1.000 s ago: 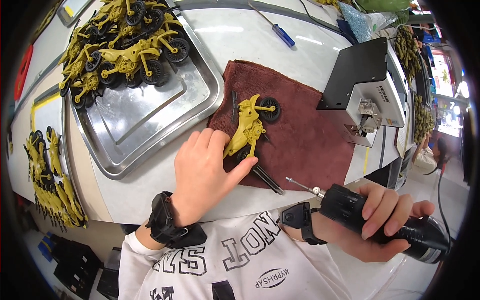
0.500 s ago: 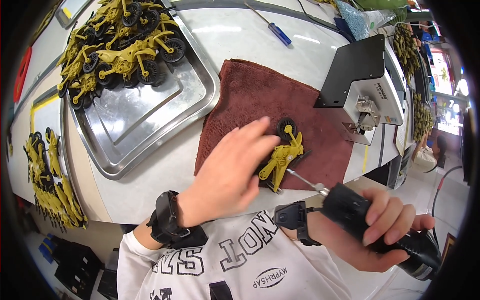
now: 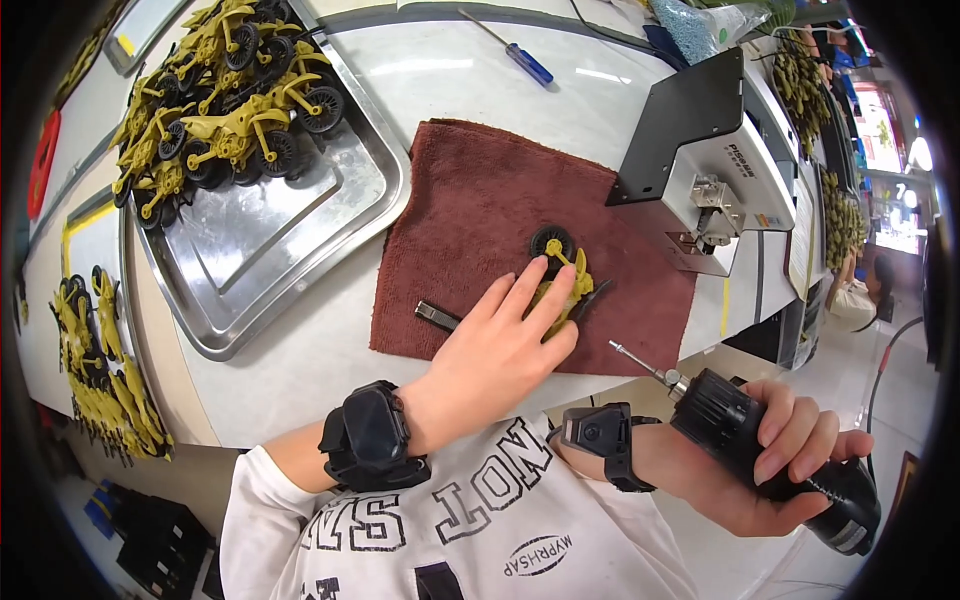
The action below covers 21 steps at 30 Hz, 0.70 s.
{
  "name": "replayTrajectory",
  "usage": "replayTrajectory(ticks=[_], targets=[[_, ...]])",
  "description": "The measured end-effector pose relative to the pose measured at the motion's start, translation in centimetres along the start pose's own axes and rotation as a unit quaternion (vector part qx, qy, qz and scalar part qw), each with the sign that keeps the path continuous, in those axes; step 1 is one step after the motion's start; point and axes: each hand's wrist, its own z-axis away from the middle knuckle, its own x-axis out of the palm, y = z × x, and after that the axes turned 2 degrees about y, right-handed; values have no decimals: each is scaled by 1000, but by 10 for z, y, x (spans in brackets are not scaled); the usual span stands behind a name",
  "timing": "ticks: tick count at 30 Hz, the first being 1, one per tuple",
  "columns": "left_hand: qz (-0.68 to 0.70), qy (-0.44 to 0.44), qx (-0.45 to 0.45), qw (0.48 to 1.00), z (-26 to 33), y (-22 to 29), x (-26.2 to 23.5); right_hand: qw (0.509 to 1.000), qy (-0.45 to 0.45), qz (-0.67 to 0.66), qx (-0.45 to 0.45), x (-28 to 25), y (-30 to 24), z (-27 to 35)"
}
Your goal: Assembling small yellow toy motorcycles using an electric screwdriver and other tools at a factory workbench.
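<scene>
A yellow toy motorcycle [image 3: 578,285] with black wheels lies on the folded brown towel [image 3: 470,190]. My left hand [image 3: 500,335] is laid over it, the fingers bent across its body and the thumb along its near side. Much of the motorcycle is hidden under that hand. My right hand [image 3: 770,465] is wrapped round a black electric screwdriver [image 3: 725,420], whose bit points at the towel's near right edge, apart from the motorcycle. Beside my left hand, a small flat silver-and-black tool [image 3: 437,316] lies partly covered on the towel.
A metal tray [image 3: 290,245] at the far left bears a heap of yellow motorcycles [image 3: 235,130]. More yellow parts [image 3: 105,370] lie farther left. A black-and-white machine [image 3: 700,165] stands on the right. A blue-handled screwdriver [image 3: 528,65] lies at the back.
My left hand has come down onto the motorcycle. The electric screwdriver has drawn back right, its bit now away from the motorcycle. The small flat tool has come into sight.
</scene>
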Motion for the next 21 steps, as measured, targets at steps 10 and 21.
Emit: replayTrajectory(ticks=[10, 21], targets=[[62, 21, 20, 998, 0, -10, -15, 1000, 17, 20, -3, 1, -5, 1], [761, 65, -189, 617, 36, -11, -59, 992, -10, -121, 44, 28, -9, 5]])
